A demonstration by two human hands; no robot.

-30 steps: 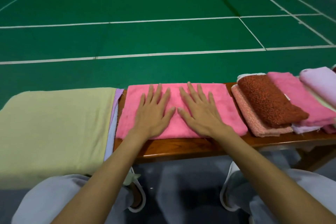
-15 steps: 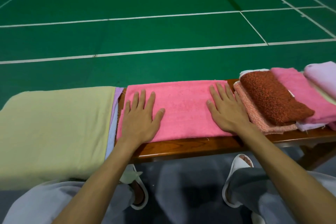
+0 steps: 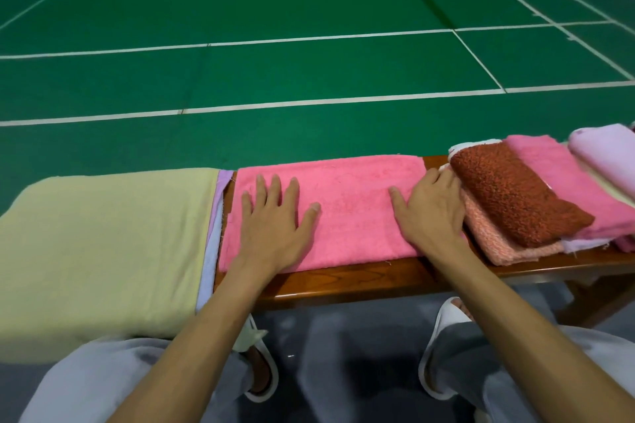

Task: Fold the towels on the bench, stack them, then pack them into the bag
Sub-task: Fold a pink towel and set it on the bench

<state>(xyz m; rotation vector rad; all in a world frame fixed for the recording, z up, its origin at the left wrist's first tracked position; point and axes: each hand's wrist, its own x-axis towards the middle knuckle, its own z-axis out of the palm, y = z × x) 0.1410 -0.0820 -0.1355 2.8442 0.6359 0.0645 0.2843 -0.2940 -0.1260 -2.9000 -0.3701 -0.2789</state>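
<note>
A pink towel (image 3: pixel 350 209) lies flat along the wooden bench (image 3: pixel 343 282) in front of me. My left hand (image 3: pixel 275 227) rests palm down on its left part with the fingers spread. At the towel's right end sits my right hand (image 3: pixel 429 213), thumb flat on the cloth and fingers bent over the right edge. Those fingertips are hidden against a pile of other towels, where a rust-red towel (image 3: pixel 508 196) lies on a salmon one (image 3: pixel 491 240). I see no bag that I can be sure of.
A wide pale yellow cloth (image 3: pixel 103 244) covers the bench to the left, with a lilac cloth edge (image 3: pixel 220 189) under it. More pink (image 3: pixel 563 178) and lilac (image 3: pixel 604 154) towels lie at the far right. Beyond the bench is green court floor; my knees and white slippers are below.
Both hands slid apart from the middle of the pink towel toward its ends. The right hand has reached the right edge and its fingers have bent there.
</note>
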